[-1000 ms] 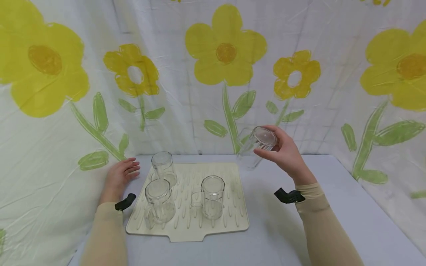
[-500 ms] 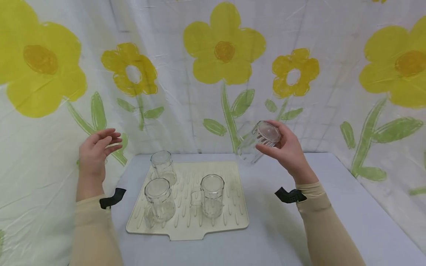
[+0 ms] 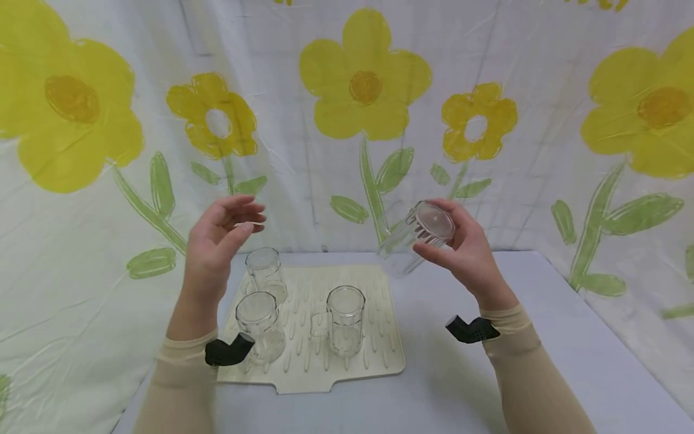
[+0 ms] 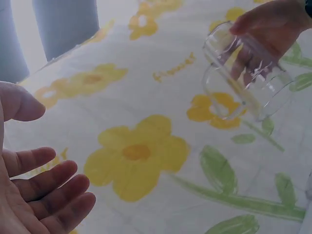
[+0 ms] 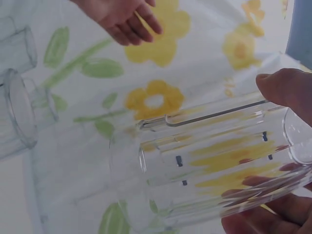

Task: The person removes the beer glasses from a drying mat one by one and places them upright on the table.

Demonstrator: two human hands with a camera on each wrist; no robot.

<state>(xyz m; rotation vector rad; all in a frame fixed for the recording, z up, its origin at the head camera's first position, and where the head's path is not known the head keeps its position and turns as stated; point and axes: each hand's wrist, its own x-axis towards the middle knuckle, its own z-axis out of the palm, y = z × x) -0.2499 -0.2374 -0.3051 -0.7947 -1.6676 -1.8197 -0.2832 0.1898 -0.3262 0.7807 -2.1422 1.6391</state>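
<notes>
My right hand (image 3: 463, 247) grips a clear glass mug (image 5: 209, 165) near its base, thumb on one side and fingers on the other. The mug is tilted in the air, base up toward the head camera and mouth down to the left. My left hand (image 3: 219, 241) is raised over the left side of the drying mat (image 3: 303, 380), fingers relaxed and holding nothing; the left wrist view shows the bare palm and fingers (image 4: 53, 180). On the mat stand three more glass mugs: one at the back left (image 3: 265, 274), one at the front left (image 3: 262, 328) and one to the right (image 3: 346, 322).
The cream ridged mat lies on a pale table (image 3: 434, 386). A white curtain (image 3: 293, 181) with yellow flowers hangs behind the table and along its left side. My left forearm covers the mat's left edge.
My left hand first rose away to the left from beside the mat, then came right, over the mat's left side. The right hand's mug stays raised, shifting only slightly. The standing mugs have not moved.
</notes>
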